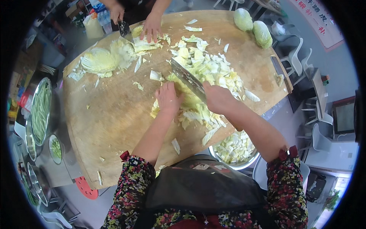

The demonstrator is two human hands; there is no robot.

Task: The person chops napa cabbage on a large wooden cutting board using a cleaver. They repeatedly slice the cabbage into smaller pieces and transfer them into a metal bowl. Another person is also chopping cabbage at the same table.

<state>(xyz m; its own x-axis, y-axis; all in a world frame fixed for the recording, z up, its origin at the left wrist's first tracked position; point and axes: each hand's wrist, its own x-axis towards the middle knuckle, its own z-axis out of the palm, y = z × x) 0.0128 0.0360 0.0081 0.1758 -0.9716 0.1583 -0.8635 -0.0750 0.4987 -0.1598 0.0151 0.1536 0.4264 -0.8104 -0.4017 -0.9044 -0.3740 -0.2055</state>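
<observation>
My right hand point(218, 97) grips a cleaver point(188, 79), its blade tilted over napa cabbage point(187, 96) on a large wooden board point(114, 114). Pressed against the left side of that cabbage is my left hand point(168, 97), its fingertips partly on the leaves. Beyond the blade lies a broad heap of chopped cabbage point(211, 65). More cut strips lie nearer my apron, at the board's front edge. Below my right forearm, a metal basin point(213, 151) holds cabbage pieces.
Across the board, a co-worker's hands point(151, 27) hold a cleaver point(124, 30) and cabbage. Cabbage halves point(98, 60) lie at the left, whole cabbages point(243, 19) at the far right. Another knife point(276, 65) rests by the right edge. Green beans point(41, 110) fill a basin at left.
</observation>
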